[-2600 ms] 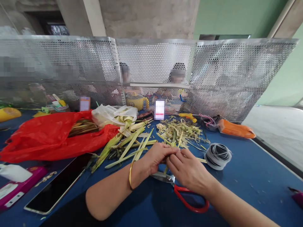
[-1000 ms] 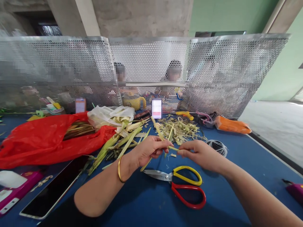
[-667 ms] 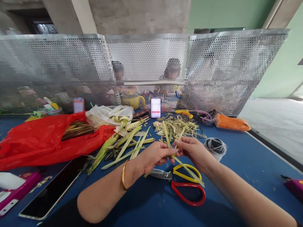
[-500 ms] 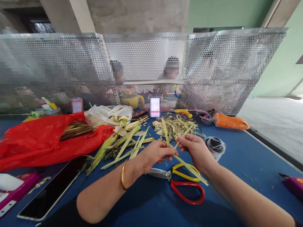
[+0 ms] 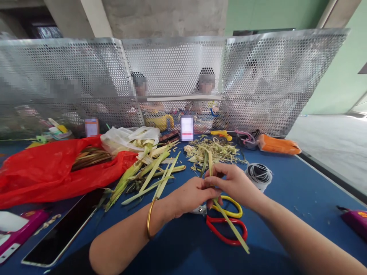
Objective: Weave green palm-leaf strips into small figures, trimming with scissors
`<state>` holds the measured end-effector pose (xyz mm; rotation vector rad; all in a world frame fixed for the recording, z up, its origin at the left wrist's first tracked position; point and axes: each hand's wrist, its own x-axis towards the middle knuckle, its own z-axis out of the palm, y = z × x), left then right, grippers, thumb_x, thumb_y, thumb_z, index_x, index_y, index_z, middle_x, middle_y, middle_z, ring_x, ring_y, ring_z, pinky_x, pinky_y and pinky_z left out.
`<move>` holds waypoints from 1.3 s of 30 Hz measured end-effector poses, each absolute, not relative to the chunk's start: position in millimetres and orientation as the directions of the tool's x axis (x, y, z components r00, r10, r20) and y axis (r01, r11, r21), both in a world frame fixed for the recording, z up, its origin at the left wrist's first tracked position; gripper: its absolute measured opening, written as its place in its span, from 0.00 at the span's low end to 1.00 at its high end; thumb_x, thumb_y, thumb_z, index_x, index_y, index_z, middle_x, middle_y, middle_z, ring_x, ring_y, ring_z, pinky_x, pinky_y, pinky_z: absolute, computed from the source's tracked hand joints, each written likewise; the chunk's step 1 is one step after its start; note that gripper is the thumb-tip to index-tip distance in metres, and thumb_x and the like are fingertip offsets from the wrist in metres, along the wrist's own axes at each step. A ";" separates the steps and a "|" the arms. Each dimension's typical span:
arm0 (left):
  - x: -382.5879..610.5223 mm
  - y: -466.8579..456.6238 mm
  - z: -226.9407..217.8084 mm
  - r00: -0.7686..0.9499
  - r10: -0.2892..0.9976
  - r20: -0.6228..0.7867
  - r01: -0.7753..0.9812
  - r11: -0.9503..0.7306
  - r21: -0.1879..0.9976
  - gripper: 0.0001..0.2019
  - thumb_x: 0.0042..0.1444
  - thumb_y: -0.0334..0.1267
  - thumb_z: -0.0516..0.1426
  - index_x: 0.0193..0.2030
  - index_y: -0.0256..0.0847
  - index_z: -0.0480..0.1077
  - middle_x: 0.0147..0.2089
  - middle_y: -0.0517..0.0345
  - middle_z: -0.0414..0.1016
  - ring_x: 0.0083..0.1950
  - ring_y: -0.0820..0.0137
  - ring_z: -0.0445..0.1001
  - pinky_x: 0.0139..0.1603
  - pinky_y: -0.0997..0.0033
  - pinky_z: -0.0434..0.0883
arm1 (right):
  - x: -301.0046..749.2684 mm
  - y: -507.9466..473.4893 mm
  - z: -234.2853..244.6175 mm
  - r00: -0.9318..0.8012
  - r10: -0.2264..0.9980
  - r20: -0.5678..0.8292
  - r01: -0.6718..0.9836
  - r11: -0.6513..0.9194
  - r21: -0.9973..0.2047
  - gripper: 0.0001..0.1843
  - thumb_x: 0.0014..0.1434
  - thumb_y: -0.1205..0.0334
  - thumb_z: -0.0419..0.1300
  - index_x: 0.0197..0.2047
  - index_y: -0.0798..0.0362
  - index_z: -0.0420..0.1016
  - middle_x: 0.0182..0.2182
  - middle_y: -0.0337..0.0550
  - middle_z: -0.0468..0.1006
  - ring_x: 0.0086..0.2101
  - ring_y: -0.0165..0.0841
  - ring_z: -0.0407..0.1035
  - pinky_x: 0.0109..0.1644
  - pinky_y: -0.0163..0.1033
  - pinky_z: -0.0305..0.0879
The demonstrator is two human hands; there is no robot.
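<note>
Over the middle of the blue table my left hand (image 5: 196, 195), a gold bangle at its wrist, is closed in a pinch on pale green leaf strips (image 5: 233, 228). My right hand (image 5: 233, 183) presses against it, fingers folded round the same strips. Their upper ends stick up above my fingers, and the long tails slant down to the right. My fingers hide the spot where the strips cross. Just below lies a pair of scissors (image 5: 210, 221) with one red and one yellow handle, blades partly hidden by my left hand. A heap of leaf scraps (image 5: 223, 149) is beyond my hands.
To the left are a red plastic bag (image 5: 48, 164), leaf stalks (image 5: 126, 187), loose strips (image 5: 155, 172) and a dark tablet-like device (image 5: 67, 229). A wire coil (image 5: 259, 175) and orange packet (image 5: 278, 145) lie right. A perforated metal screen (image 5: 177, 65) stands behind, people beyond it.
My right hand has moved left and closed in against my left hand. The strips' upper ends now stand nearly upright, close together, and the lower tails point more steeply down.
</note>
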<state>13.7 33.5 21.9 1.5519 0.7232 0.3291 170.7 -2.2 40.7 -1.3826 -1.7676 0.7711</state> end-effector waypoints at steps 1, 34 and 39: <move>14.8 31.4 22.4 0.760 0.617 -0.206 0.238 0.032 0.971 0.13 0.55 0.41 0.56 0.29 0.35 0.77 0.22 0.60 0.68 0.26 0.75 0.64 0.30 0.75 0.59 | 168.5 -1.4 37.3 -0.121 0.983 0.139 0.447 0.179 -0.876 0.12 0.56 0.54 0.58 0.25 0.52 0.69 0.22 0.36 0.71 0.21 0.29 0.65 0.24 0.34 0.57; -18.1 3.8 8.9 0.594 0.752 -0.284 0.218 0.189 0.957 0.12 0.49 0.44 0.57 0.22 0.37 0.69 0.14 0.63 0.64 0.17 0.78 0.58 0.21 0.75 0.54 | 135.1 -15.0 17.5 -0.080 0.996 0.028 0.252 0.048 -0.967 0.20 0.49 0.46 0.63 0.22 0.55 0.71 0.16 0.33 0.66 0.19 0.25 0.58 0.24 0.32 0.56; -19.6 -0.2 3.3 0.675 0.678 -0.292 0.249 0.162 0.955 0.14 0.48 0.43 0.57 0.17 0.38 0.67 0.16 0.62 0.67 0.17 0.78 0.57 0.22 0.74 0.56 | 130.7 -21.0 1.0 0.025 0.999 0.028 0.208 0.022 -0.978 0.23 0.49 0.42 0.62 0.21 0.54 0.71 0.14 0.34 0.65 0.18 0.26 0.59 0.23 0.33 0.57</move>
